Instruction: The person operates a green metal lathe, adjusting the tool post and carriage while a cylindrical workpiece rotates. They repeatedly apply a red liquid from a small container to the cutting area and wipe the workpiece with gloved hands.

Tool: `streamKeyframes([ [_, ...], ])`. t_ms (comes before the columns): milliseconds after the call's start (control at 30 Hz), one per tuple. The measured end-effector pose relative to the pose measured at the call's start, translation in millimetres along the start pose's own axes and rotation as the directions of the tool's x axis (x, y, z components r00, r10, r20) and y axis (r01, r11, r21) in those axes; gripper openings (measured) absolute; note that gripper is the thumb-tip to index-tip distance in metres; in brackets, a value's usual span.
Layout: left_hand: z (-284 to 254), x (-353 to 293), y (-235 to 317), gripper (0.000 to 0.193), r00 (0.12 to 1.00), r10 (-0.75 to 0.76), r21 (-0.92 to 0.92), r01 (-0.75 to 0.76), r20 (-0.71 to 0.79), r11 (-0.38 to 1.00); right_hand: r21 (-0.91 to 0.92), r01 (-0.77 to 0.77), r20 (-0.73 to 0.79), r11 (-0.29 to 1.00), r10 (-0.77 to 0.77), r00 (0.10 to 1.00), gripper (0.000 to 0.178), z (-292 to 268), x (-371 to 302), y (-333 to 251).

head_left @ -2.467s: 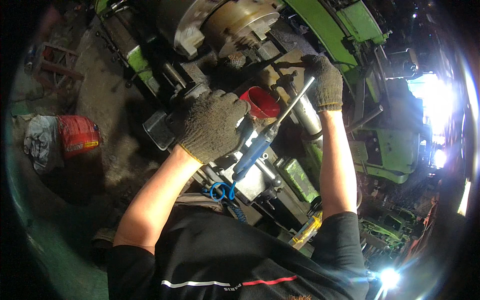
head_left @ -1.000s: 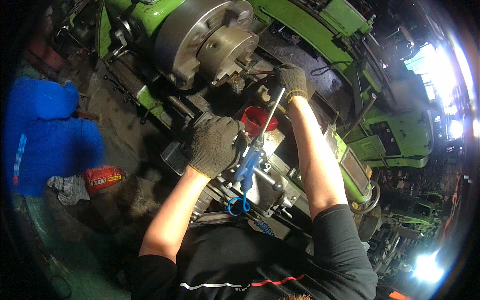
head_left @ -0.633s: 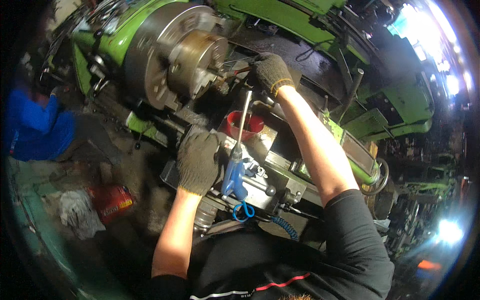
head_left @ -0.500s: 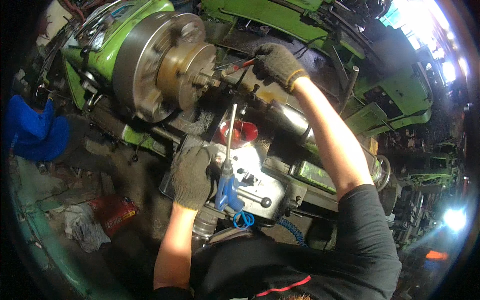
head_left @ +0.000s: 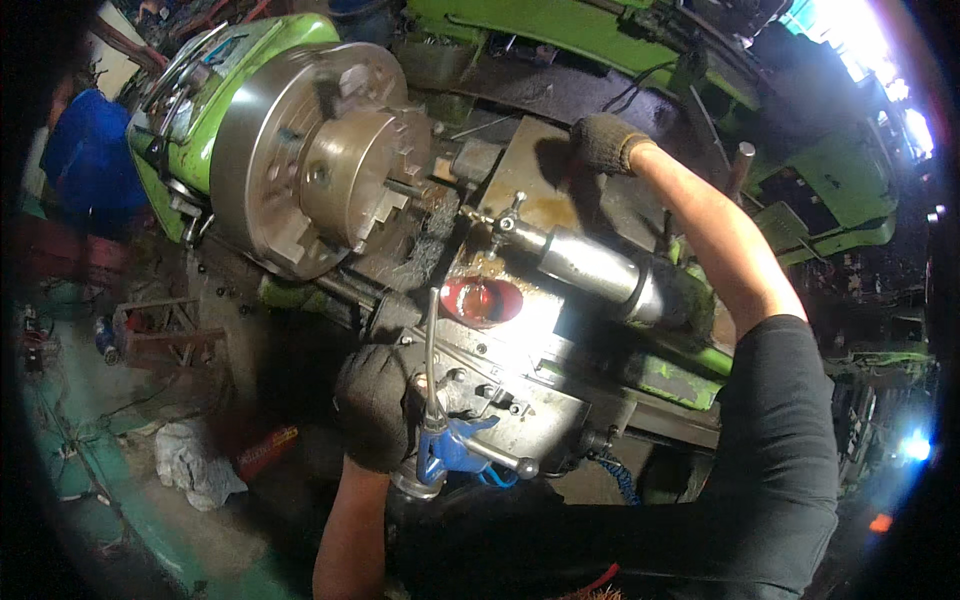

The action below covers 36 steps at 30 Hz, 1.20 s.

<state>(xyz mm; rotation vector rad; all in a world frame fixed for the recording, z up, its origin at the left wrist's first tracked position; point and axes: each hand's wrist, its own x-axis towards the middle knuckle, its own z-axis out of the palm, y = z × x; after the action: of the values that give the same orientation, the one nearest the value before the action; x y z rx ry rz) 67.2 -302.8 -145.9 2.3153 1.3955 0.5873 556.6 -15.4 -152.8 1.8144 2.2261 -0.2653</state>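
Note:
My left hand (head_left: 378, 408), in a dark knitted glove, curls at the near left side of the lathe carriage (head_left: 540, 405). Its fingers are mostly hidden, and so is whatever they hold. Right beside it, a blue air gun (head_left: 445, 448) with a long metal nozzle points up. My right hand (head_left: 607, 145), gloved too, reaches over the flat metal plate (head_left: 535, 160) behind the tailstock quill. It is closed, and the red-handled brush in it is mostly hidden behind the hand. Left of it is a large lathe chuck (head_left: 255, 170) with a smaller chuck (head_left: 345, 175) on its front.
A red dish (head_left: 482, 300) sits on the carriage beside metal shavings (head_left: 430, 240). The shiny tailstock quill (head_left: 590, 265) projects toward the chuck. A white rag (head_left: 195, 465) lies on the floor at left, and something blue (head_left: 97, 150) stands at far left.
My right hand has drawn away from the chuck, rightward, with the brush. The chuck, blurred by spinning before, looks sharp now. My left hand is lower in view, and the head view has shifted.

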Motion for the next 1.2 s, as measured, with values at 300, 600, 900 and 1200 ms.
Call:
streamKeyframes([
  [300,0.9,-0.1,8.6,0.026,0.998,-0.038,-0.046,0.036,-0.044,0.998,0.379,0.247,-0.049,0.892,-0.247,0.968,0.024,-7.5,3.5,-95.6],
  [600,-4.9,15.1,24.8,0.027,0.995,-0.048,-0.095,0.039,-0.09,0.995,0.595,0.591,-0.218,0.545,-0.599,0.771,0.027,27.8,38.8,-94.9],
  [900,-15.0,24.6,24.8,0.026,0.996,0.042,-0.086,-0.049,-0.078,0.995,0.624,-0.045,0.413,0.78,-0.281,0.866,0.02,-26.6,23.3,-22.7],
  [1200,5.3,8.0,12.6,0.031,0.984,-0.178,-0.304,0.166,-0.013,0.938,0.714,0.547,-0.215,0.438,-0.606,0.766,0.026,62.2,81.1,-87.9],
])
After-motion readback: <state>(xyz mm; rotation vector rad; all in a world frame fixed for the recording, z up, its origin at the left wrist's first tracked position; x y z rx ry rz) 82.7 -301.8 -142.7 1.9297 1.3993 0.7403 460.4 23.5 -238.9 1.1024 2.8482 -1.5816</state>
